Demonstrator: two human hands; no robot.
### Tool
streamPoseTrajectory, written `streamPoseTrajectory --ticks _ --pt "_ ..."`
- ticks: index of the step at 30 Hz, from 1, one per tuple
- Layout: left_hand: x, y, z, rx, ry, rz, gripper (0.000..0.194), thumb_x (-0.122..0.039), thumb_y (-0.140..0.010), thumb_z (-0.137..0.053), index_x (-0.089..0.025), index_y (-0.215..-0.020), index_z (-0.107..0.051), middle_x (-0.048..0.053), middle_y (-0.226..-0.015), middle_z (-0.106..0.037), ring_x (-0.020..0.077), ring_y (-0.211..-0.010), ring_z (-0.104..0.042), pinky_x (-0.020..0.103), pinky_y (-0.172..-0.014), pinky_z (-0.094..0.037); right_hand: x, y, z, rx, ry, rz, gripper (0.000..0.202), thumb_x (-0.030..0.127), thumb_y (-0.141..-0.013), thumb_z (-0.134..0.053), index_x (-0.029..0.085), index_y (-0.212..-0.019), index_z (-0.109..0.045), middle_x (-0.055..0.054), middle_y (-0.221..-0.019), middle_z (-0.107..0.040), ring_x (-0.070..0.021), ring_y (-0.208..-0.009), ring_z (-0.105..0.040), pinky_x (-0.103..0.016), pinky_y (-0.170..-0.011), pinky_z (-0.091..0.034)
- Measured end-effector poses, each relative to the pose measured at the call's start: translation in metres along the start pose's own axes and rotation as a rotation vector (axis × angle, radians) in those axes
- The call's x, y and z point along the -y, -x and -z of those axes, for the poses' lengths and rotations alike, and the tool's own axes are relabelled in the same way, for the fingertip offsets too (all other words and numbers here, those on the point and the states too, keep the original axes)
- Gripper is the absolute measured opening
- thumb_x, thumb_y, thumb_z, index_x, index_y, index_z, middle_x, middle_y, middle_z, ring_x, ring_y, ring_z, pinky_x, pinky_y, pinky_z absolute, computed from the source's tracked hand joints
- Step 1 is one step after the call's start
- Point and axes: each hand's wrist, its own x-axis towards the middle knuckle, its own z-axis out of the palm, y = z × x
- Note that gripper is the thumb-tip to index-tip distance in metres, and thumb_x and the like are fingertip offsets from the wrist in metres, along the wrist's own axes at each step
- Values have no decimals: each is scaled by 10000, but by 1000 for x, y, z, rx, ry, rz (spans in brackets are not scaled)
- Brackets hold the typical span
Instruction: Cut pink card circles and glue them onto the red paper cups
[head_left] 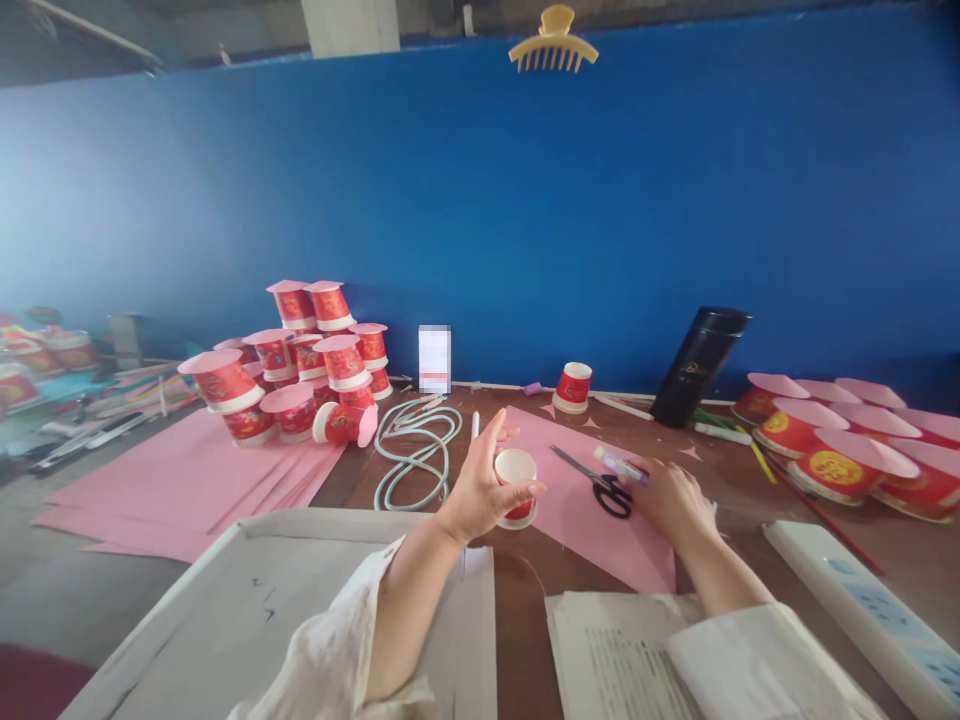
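Observation:
My left hand (487, 480) is curved round an upside-down red paper cup (517, 513), thumb across its front and fingers behind it. The cup's pale base faces up. My right hand (673, 500) holds a small glue stick (621, 467) with a purple label, its tip pointing left. Black-handled scissors (611, 492) lie with blades apart on a pink paper sheet (577, 520), just left of my right hand. Another upside-down red cup (574, 387) stands near the blue wall.
Red cups with pink discs (341, 362) are stacked at left on pink sheets (150, 485). More stand at right (851, 455). A coiled cable (416, 450), a phone (434, 360), a black flask (701, 367), a power strip (862, 600) and printed papers (615, 650) lie around.

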Motion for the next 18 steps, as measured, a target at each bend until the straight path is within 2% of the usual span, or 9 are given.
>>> streamPoseTrajectory --ticks 2,4,6,8,10,13,18 --pt "-2 0 0 -62 -117 -69 942 -512 -747 -693 -222 -1494 -197 166 -1386 -462 308 -1310 -398 498 -1072 -328 9 2 5 -3 -142 24 314 343 -773 -574 212 -1022 -713 -146 -1025 -689 -362 -1019 -598 -491 -847 -447" --pt "-5 0 0 -172 -249 -178 879 -525 -756 -677 -228 -1466 -254 147 -1335 -504 295 -1258 -438 496 -1052 -346 22 8 12 62 -424 54 361 409 -798 -591 230 -1101 -671 -94 -1022 -693 -293 -946 -625 -411 -827 -466" --pt "-8 0 1 -279 -347 -292 817 -531 -760 -668 -224 -1428 -312 133 -1268 -544 279 -1187 -478 482 -1018 -373 36 17 18 229 -776 86 449 492 -801 -615 272 -1192 -617 -55 -1007 -695 -248 -879 -636 -353 -750 -486" --pt "-12 1 0 -336 -391 -386 778 -538 -764 -660 -215 -1399 -346 125 -1206 -576 265 -1115 -509 465 -983 -397 49 28 20 388 -964 146 426 500 -808 -631 271 -1167 -631 -57 -1006 -686 -223 -856 -623 -318 -708 -477" --pt "-17 2 -2 -344 -400 -450 779 -557 -753 -661 -203 -1381 -364 119 -1156 -603 257 -1055 -532 455 -952 -413 58 38 19 478 -1033 197 367 469 -811 -651 273 -1121 -656 -54 -996 -676 -207 -863 -601 -306 -725 -472" --pt "-27 4 -5 -319 -371 -484 750 -583 -719 -680 -190 -1310 -438 106 -1081 -638 244 -978 -566 444 -913 -432 65 47 14 539 -1055 257 306 434 -810 -669 289 -1079 -681 -39 -996 -669 -197 -877 -579 -323 -788 -471" --pt "-44 5 -8 -236 -265 -440 435 -532 -711 -710 -200 -979 -628 73 -921 -680 222 -880 -596 401 -871 -450 68 52 8 534 -1046 283 283 418 -805 -677 304 -1064 -693 -29 -962 -671 -174 -757 -567 -323 -686 -490"
